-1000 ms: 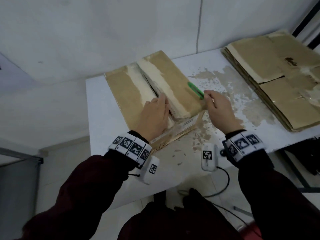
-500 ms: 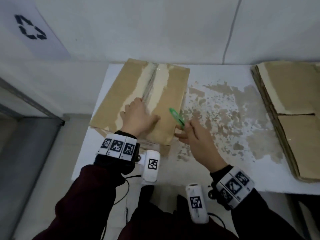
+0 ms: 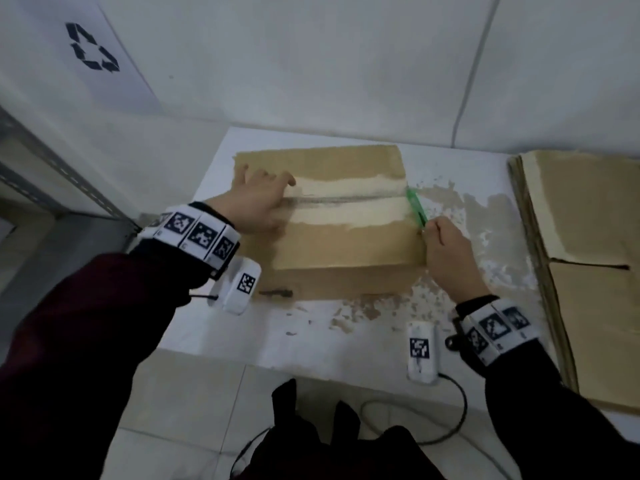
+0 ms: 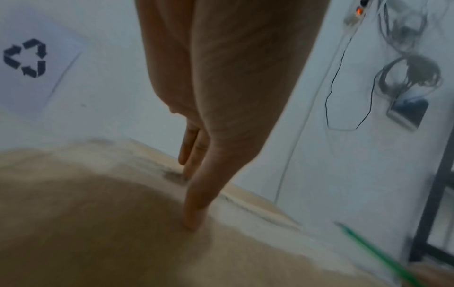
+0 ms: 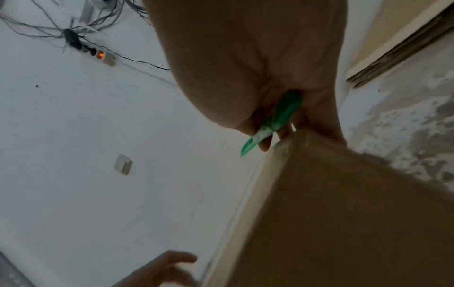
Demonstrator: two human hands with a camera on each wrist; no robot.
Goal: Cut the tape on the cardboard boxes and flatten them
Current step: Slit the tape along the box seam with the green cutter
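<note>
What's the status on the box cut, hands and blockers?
Left hand flat on the brown cardboard box, bracing. Right hand grips the green utility knife, tip at the seam's right end. Nothing blocking the seam line.

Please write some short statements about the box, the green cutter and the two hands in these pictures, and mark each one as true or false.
1. The right hand holds the green cutter. True.
2. The left hand grips the cutter. False: it rests with spread fingers on top of the box, at its left end.
3. The cutter is at the right end of the box's centre seam. True.
4. The box is already flattened. False: it stands with its front wall visible on the table.
5. A stack of flat cardboard lies to the right of the box. True.
6. The recycling sign is printed on the box. False: it is on the wall.
</note>
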